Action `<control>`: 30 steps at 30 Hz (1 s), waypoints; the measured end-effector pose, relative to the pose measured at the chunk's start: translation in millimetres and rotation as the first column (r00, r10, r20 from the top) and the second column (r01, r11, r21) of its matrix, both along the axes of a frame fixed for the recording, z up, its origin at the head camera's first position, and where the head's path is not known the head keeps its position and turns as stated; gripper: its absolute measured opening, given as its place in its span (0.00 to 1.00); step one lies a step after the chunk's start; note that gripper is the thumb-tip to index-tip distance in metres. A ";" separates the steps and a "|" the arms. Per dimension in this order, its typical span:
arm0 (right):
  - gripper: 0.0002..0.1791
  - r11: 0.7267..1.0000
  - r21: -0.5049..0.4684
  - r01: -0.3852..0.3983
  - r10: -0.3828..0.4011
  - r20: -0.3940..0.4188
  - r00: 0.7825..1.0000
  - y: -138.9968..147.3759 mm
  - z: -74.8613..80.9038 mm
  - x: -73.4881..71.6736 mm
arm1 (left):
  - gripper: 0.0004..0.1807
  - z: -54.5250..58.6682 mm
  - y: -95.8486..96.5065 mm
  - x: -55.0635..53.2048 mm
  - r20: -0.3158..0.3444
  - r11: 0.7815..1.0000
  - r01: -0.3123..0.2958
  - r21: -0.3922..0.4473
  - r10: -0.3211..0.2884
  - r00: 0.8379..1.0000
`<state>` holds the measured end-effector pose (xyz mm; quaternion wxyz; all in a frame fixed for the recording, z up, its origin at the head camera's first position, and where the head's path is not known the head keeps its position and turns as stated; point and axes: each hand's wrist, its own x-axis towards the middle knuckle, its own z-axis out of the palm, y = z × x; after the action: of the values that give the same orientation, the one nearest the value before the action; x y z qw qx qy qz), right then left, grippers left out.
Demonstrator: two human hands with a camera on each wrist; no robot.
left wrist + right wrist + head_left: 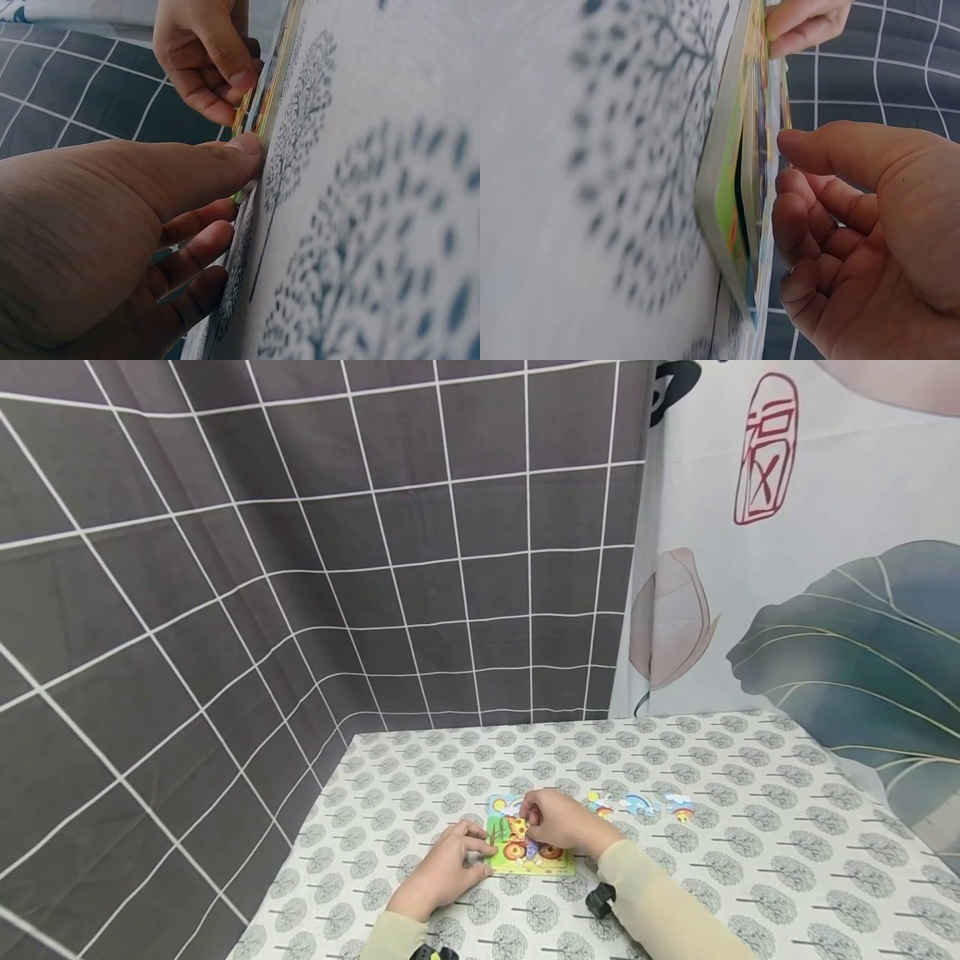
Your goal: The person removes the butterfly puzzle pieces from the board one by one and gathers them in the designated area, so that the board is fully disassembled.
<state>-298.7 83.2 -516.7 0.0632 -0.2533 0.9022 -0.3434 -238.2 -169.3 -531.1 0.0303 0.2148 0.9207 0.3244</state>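
Observation:
A colourful cartoon puzzle board (558,867) lies flat on the table, with an orange animal figure on green and yellow ground. At its left edge my left hand (448,864) holds the board by thumb and fingertips; the thumb (241,146) presses near the corner. My right hand (561,820) is over the board's upper middle. Between its thumb and fingers it pinches a small puzzle piece (240,114), seen almost edge-on in both wrist views. The piece's picture is mostly hidden by the fingers. In the right wrist view another piece (748,180) sits slightly raised in the board.
Right of the board lie loose puzzle pieces: one with yellow and red (598,803), a blue arch-like one (639,804) and a cloud-like one (680,806). A tree-patterned cloth (675,877) covers the table. Dark grid curtains (480,568) hang behind and left.

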 end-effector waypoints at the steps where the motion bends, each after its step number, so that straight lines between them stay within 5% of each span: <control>1: 0.10 1.000 -0.005 -0.001 0.001 -0.007 1.000 2.5 0.4 0.3 | 0.13 -0.2 -0.1 -0.1 0.001 1.000 -0.001 0.001 0.001 1.000; 30: 0.12 0.998 0.012 0.058 -0.058 0.013 0.998 53.3 6.3 13.5 | 0.14 -3.9 -0.5 -0.5 0.011 1.000 0.000 0.002 0.000 1.000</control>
<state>-285.2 136.4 -510.5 0.0605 -0.2243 0.9107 -0.3417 -238.7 -169.9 -535.0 0.0351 0.2128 0.9203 0.3264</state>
